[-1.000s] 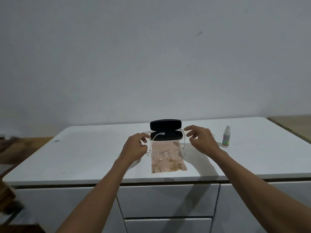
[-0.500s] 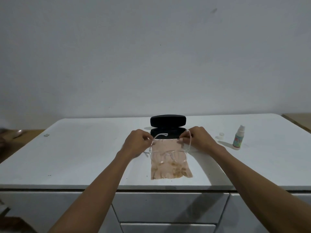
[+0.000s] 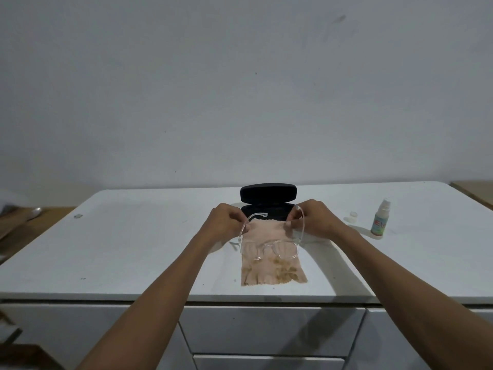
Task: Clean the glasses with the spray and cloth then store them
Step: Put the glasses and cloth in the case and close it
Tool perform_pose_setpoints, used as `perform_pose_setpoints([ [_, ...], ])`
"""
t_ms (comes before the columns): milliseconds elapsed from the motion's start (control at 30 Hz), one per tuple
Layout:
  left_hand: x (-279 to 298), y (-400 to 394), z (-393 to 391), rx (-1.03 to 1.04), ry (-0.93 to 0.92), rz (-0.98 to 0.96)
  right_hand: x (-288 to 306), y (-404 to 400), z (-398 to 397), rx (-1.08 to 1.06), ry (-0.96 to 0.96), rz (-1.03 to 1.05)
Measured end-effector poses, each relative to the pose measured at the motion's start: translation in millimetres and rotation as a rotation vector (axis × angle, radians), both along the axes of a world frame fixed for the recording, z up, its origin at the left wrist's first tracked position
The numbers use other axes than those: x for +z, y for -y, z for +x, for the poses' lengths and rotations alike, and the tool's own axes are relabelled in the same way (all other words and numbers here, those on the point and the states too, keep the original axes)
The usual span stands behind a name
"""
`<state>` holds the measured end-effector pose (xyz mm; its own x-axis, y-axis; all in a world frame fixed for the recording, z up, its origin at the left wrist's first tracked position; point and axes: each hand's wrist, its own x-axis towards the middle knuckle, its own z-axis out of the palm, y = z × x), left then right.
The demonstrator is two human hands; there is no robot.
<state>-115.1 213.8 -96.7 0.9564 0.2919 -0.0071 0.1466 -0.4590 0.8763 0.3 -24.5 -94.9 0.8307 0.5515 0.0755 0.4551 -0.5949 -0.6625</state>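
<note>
Clear-framed glasses (image 3: 269,249) rest lenses-down over a beige patterned cloth (image 3: 272,265) on the white cabinet top (image 3: 133,249). My left hand (image 3: 225,221) pinches the left temple arm and my right hand (image 3: 313,218) pinches the right temple arm, both temples unfolded. An open black glasses case (image 3: 268,193) stands just behind the cloth, its lid upright. A small spray bottle (image 3: 380,221) stands to the right, uncapped, with its white cap (image 3: 351,217) beside it.
Drawers (image 3: 266,329) run below the cabinet's front edge. A wooden surface (image 3: 21,217) lies at the far left and another (image 3: 477,190) at the far right. A plain wall rises behind.
Both hands closed in on the temple arms and now hold them. The glasses have come slightly toward me over the cloth. The camera has shifted left and down.
</note>
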Motion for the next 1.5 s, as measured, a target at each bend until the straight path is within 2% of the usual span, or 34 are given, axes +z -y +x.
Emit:
perform_pose_setpoints([
  [67, 10.5, 1.8, -7.0, -0.069, 0.028, -0.113, 5.3, 2.8, 0.1, 0.018, -0.106, 0.091],
  [167, 21.3, -0.9, -11.5, -0.101, 0.000, -0.053, 14.7, 9.5, 0.0, 0.054, -0.309, 0.205],
  [300, 29.2, -5.7, -12.4, -0.130, -0.056, -0.021, 24.2, 17.1, 0.6, 0.149, -0.465, 0.169],
  [533, 36.6, -2.8, -15.6, -0.230, -0.219, 0.014, 28.6, 17.4, -4.2, 0.226, -0.536, 0.089],
  [733, 37.8, 6.7, -17.3, -0.267, -0.239, 0.077, 35.5, 15.1, -11.0, 0.247, -0.561, -0.003],
  [867, 34.0, 4.9, -17.6, -0.216, -0.195, 0.071, 35.8, 21.2, -12.0, 0.200, -0.512, 0.026],
  [1000, 25.5, 1.9, -24.7, -0.098, -0.109, 0.068, 32.8, 30.3, -19.8, 0.062, -0.415, 0.104],
  [1100, 19.6, 0.5, -36.8, -0.002, -0.074, 0.152, 26.7, 40.3, -25.8, -0.059, -0.344, 0.148],
  [1200, 17.8, 3.2, -54.7, 0.039, -0.099, 0.211, 22.9, 53.5, -37.4, -0.123, -0.288, 0.093],
  [1367, 22.4, 17.0, -84.6, -0.068, -0.121, 0.288, 18.4, 63.2, -68.4, -0.081, -0.134, -0.083],
  [1500, 21.4, 34.3, -103.9, -0.199, -0.146, 0.337, 12.5, 60.2, -97.2, 0.046, -0.056, -0.109],
])
